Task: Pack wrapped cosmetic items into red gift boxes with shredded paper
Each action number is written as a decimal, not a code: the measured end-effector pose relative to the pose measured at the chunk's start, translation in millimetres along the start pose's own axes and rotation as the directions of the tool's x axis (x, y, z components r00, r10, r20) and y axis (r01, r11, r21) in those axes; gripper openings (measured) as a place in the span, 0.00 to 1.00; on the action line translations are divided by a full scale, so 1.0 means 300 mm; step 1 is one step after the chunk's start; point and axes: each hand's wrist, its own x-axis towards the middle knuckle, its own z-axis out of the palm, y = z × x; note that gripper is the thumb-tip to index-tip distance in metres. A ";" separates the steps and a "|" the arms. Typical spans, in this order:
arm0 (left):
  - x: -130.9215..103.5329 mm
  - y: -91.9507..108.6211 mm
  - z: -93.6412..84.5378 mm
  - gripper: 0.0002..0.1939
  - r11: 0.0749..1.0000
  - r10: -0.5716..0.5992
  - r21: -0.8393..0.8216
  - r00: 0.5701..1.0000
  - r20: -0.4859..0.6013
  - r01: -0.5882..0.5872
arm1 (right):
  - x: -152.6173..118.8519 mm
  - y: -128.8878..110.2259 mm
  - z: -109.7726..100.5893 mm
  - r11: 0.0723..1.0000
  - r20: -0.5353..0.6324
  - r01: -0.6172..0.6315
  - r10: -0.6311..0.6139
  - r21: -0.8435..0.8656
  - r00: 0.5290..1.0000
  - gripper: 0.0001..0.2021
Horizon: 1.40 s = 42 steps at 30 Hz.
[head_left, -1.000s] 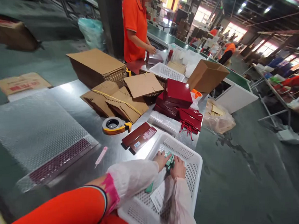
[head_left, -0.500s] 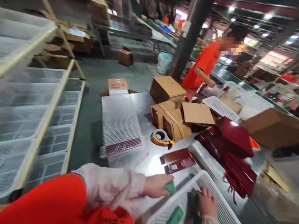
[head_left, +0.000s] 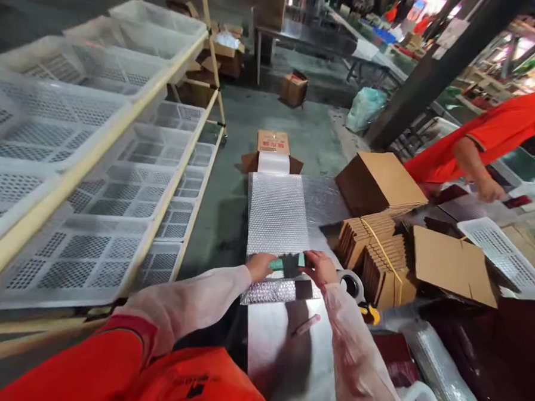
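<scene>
I'm gripping a small green packet (head_left: 277, 263) in my left hand (head_left: 258, 266) and a darker green one (head_left: 296, 262) in my right hand (head_left: 320, 268), fingers closed on each, both hands touching the near end of the bubble-wrap stack (head_left: 278, 216) on the steel table (head_left: 287, 345). A tape dispenser (head_left: 355, 287) is sitting just right of my right hand, a pink pen (head_left: 306, 326) just below it, strapped cardboard bundles (head_left: 376, 254) beyond. White mesh baskets (head_left: 89, 185) are filling the rack on the left; a co-worker's hand (head_left: 490, 189) is working far right.

You've got even indoor light, blown-out glare upper right, sheen on the steel table (head_left: 287, 339), wide-angle stretch at the edges, slight motion blur lower right.
</scene>
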 end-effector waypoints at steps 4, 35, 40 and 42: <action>0.010 -0.043 0.035 0.17 0.998 0.007 -0.061 0.997 0.074 -0.003 | 0.160 -0.018 0.138 0.992 0.261 0.120 -0.128 0.046 0.957 0.23; -0.080 0.096 -0.083 0.44 0.954 0.085 0.291 0.996 -0.032 -0.072 | 0.465 -0.042 -0.006 0.919 0.943 -0.278 -0.208 0.279 0.259 0.31; -0.007 0.086 -0.074 0.22 0.935 0.100 0.346 0.994 -0.043 -0.079 | 0.509 -0.046 0.005 0.915 0.949 -0.298 -0.203 0.272 0.243 0.24; 0.016 0.079 -0.091 0.21 0.936 0.114 0.340 0.993 -0.043 -0.093 | 0.507 -0.048 -0.006 0.952 0.899 -0.179 -0.160 0.250 0.409 0.24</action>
